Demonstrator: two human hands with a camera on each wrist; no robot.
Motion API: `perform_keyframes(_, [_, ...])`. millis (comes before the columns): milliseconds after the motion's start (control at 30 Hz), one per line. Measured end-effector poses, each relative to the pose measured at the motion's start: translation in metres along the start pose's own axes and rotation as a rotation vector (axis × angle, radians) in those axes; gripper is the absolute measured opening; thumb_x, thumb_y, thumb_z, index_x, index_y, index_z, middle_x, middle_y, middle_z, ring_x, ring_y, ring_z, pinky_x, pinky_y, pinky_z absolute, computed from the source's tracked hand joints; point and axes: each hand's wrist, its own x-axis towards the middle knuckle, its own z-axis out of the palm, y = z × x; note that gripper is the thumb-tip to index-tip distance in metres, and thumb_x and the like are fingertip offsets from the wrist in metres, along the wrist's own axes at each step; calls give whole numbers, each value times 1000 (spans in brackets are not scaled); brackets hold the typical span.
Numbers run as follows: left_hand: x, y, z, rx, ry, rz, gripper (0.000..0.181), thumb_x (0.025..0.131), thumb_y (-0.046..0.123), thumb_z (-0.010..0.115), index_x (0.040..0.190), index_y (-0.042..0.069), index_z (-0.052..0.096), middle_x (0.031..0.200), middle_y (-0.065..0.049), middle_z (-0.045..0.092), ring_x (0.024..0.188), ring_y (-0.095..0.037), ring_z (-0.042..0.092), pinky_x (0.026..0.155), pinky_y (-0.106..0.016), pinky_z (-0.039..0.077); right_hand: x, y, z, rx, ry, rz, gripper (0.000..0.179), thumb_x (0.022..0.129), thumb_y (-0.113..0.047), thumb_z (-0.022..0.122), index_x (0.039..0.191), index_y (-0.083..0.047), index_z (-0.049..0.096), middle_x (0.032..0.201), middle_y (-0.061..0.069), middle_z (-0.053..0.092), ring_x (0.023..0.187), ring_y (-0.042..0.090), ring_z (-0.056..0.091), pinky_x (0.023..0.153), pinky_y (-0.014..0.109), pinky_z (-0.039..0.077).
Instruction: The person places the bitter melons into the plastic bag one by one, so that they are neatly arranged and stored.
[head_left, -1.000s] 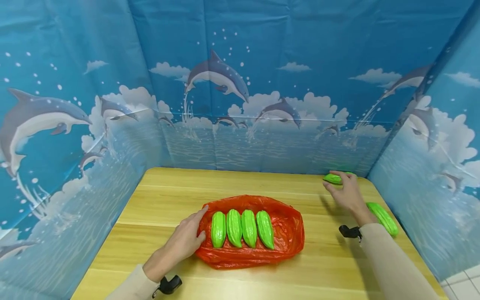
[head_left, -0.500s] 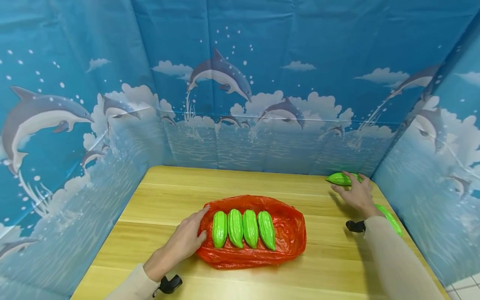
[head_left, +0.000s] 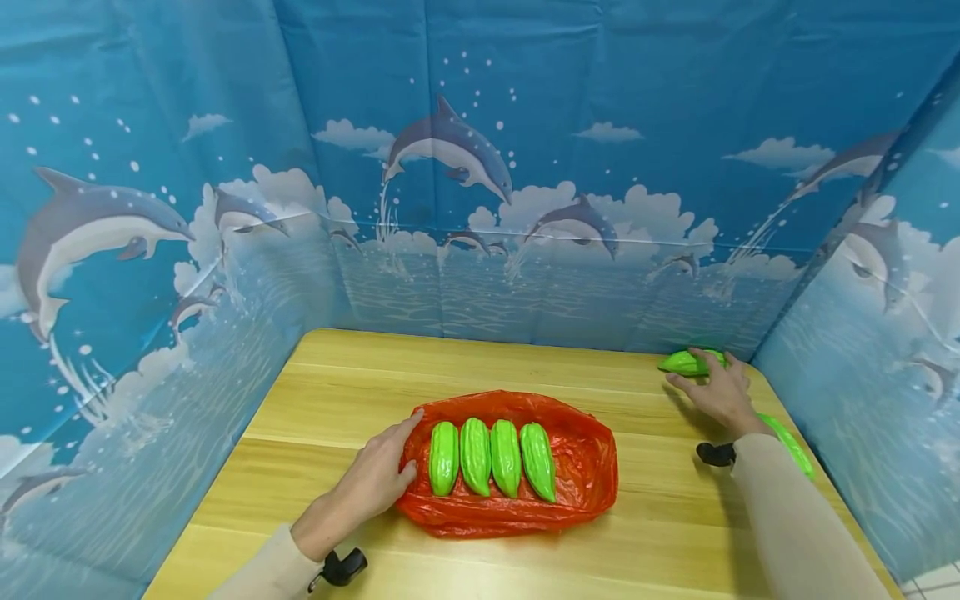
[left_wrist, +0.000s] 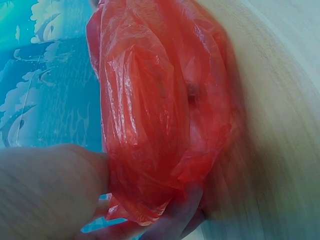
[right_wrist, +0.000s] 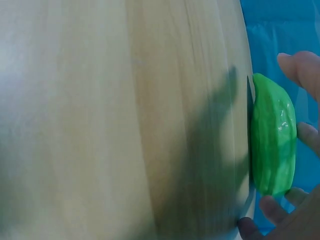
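Note:
A red plastic bag lies spread on the table with its mouth up. Several glossy green, ridged, long fruits lie side by side in it. My left hand holds the bag's left end, thumb at the inner side; in the left wrist view its fingers curl round the bag's end. At the far right corner lies another such green fruit. My right hand is over it, fingers spread; in the right wrist view fingertips are at the fruit's side and end, with the thumb apart from it.
One more green fruit lies near the table's right edge, partly hidden by the right forearm. The wooden table is walled by a blue dolphin-print curtain at the back and both sides.
My right hand has shifted a little to the right over the far green fruit, its fingers spreading wider. The left hand stays at the bag. The whole view has drifted slightly.

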Motion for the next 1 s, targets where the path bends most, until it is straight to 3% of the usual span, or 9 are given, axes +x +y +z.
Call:
perform_keyframes(133, [0, 0, 0, -3, -1, 7, 78, 99, -7, 80, 172, -3, 52, 166, -29, 65, 152, -49, 67, 123, -64, 60, -3, -1, 3, 26, 27, -11, 99, 114, -63, 67, 179, 2, 31, 183, 53, -8, 167, 82, -7, 118, 105, 14])
perform_keyframes(233, [0, 0, 0, -2, -3, 8, 77, 100, -7, 80, 172, -3, 52, 166, -29, 65, 152, -49, 67, 123, -64, 60, -6, -2, 6, 50, 46, -14, 98, 112, -63, 71, 177, 1, 35, 182, 54, -1, 166, 82, 1, 118, 102, 22])
perform_keyframes(400, [0, 1, 0, 5, -5, 6, 77, 101, -5, 81, 172, -2, 52, 165, -29, 66, 151, -49, 68, 122, -64, 60, -9, 0, 10, 58, 72, -33, 94, 110, -61, 75, 172, 2, 42, 178, 54, 17, 160, 80, 20, 114, 93, 36])
perform_keyframes(567, [0, 1, 1, 4, -9, 3, 76, 101, -5, 81, 172, -2, 53, 165, -29, 66, 151, -49, 68, 122, -64, 60, -12, 2, 13, 35, 89, -78, 84, 110, -54, 79, 164, 4, 50, 168, 51, 37, 144, 69, 44, 102, 79, 50])
perform_keyframes(867, [0, 1, 2, 8, -14, 11, 76, 101, -5, 80, 172, -1, 52, 164, -29, 66, 150, -49, 69, 122, -64, 61, -17, 0, 14, 31, 73, -81, 77, 109, -48, 83, 160, 2, 54, 167, 52, 32, 135, 63, 49, 98, 74, 54])
perform_keyframes(1000, [0, 1, 1, 13, -14, 13, 77, 101, -6, 80, 172, -2, 52, 164, -30, 66, 150, -49, 69, 122, -64, 61, -19, -4, 14, 42, 62, -77, 79, 108, -49, 84, 160, 2, 53, 170, 53, 28, 136, 68, 50, 102, 79, 55])
